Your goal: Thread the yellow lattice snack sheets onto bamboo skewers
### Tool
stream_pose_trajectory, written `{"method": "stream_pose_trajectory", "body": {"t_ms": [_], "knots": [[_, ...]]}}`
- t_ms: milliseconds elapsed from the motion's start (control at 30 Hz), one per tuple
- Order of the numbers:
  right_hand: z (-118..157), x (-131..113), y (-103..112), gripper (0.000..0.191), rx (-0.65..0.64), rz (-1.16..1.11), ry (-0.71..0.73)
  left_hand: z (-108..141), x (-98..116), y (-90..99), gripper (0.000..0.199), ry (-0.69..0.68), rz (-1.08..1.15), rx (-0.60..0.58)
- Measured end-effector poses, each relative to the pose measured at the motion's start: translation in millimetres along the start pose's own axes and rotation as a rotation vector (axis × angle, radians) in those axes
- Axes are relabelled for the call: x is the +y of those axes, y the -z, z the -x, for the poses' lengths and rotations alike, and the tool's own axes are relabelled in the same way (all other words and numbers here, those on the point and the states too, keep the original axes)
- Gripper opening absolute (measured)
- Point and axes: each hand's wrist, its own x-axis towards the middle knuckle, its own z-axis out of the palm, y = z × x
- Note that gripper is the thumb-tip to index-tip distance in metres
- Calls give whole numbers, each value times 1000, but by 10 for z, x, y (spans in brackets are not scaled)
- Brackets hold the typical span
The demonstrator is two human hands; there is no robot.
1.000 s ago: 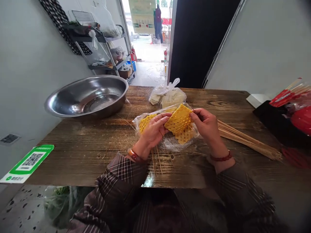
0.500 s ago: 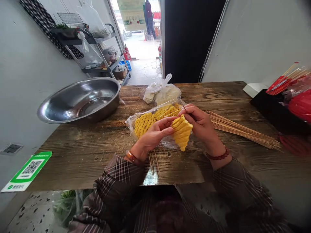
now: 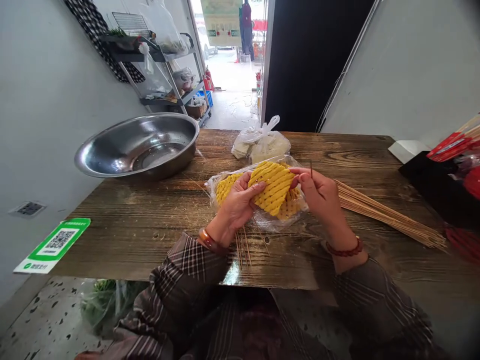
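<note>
My left hand [image 3: 237,204] pinches a yellow, ridged slab of food [image 3: 273,189] dotted with small holes, held up over the table. My right hand [image 3: 319,194] is closed on a thin skewer [image 3: 311,168], whose end sticks up above the thumb; the rest is hidden. Its fingertips are at the slab's right edge. Beneath, a clear plastic bag [image 3: 262,223] lies open with more yellow slabs [image 3: 226,187], partly covered by my hands. Several loose skewers [image 3: 243,245] lie near the table's front edge, and a skewer bundle [image 3: 386,215] lies right of my right hand.
On the wooden table [image 3: 142,240] stand a large steel basin [image 3: 138,150] at left and a tied white bag [image 3: 268,145] at the back. A black box [image 3: 427,175] with red-wrapped sticks is at right. A green QR card [image 3: 56,245] lies at the left edge.
The yellow slab has been turned and raised, so its broad ridged face now shows. My right hand has shifted right, away from the slab's top. The view has swung slightly left.
</note>
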Motion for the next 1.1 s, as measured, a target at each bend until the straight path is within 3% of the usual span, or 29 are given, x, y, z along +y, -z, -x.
{"method": "stream_pose_trajectory", "body": {"t_ms": [200,467,633,733,900,1000,1100], "knots": [[27,-3,-106,54,-60,113,19,5,-9,-5,31,-74,-16,25],[48,-12,-121,53,80,136,51,-9,-64,21,36,46,-75,-133],[64,-23,-113,48,70,213,120,-19,-90,65,37,95,-64,-155],[68,-39,-86,48,43,295,179,-33,-77,69,31,88,-54,-111],[91,-86,-32,42,63,371,207,-94,58,130,19,-29,19,92],[140,-145,-34,37,44,300,165,-126,141,185,24,-75,64,169],[195,-221,-48,32,-25,87,54,-142,178,217,30,-111,80,212]]}}
